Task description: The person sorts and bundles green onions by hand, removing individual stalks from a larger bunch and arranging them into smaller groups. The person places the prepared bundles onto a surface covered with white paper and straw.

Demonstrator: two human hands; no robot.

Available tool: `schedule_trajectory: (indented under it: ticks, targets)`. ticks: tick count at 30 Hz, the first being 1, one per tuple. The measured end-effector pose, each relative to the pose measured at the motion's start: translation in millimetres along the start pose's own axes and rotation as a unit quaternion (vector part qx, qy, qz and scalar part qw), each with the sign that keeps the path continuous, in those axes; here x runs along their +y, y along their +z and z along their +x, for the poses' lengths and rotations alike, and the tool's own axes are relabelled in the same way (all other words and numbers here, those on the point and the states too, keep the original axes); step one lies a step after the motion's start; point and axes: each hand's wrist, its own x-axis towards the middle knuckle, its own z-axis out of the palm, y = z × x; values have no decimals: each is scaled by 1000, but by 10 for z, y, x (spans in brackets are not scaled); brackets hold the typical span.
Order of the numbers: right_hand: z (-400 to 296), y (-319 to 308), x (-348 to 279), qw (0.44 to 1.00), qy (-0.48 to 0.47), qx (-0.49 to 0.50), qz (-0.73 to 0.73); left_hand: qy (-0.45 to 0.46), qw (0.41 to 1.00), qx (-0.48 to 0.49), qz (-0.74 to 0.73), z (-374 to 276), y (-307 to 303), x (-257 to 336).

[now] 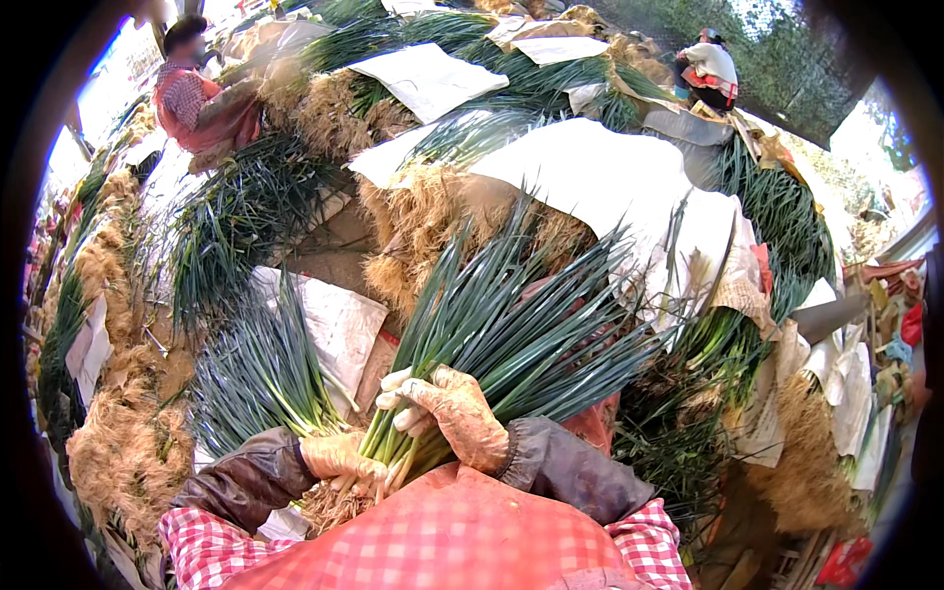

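Note:
In front of my red apron, I hold a big bunch of long-leaved allium greens [516,346], perhaps scallions or leeks. My left hand [344,459], in a soiled glove, grips the pale stems just above the roots [335,509]. Higher up, my right hand [461,414] is closed around the stems, its white-tipped glove fingers curled over them. The leaves fan out forward and to the right. A second bunch of greens [258,376] lies close by my left forearm, its lower end partly behind that hand.
Rooty bundles [420,228] are heaped ahead, partly under a white sheet [590,166]. A crumpled sack [343,324] lies before my left hand. Loose leaves [664,435] litter the right side. One person [206,96] sits far left, another [712,70] far right. Piled roots [125,450] flank my left.

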Motion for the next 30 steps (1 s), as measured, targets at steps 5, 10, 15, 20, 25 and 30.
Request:
schedule_trajectory:
  ticks: [5, 10, 15, 20, 25, 30]
  targets:
    - [-55, -87, -171, 1000, 3, 29, -7, -42, 998, 41, 8, 45, 42, -35]
    - [-210, -1084, -791, 942, -274, 194, -1, -58, 997, 39, 24, -48, 66, -25]
    - [-1260, -2630, -1672, 745, -505, 434, 43, -46, 998, -3, 41, 5, 3, -25]
    - [-2233, -3746, -1617, 681, -324, 586, -296, -51, 997, -16, 50, 28, -11, 12]
    - [-2010, -3235, -1394, 540, 61, 553, -632, -45, 998, -13, 47, 20, 28, 23]
    - [-1486, -3114, -1197, 485, -118, 497, -710, -28, 999, 3, 21, 14, 147, 62]
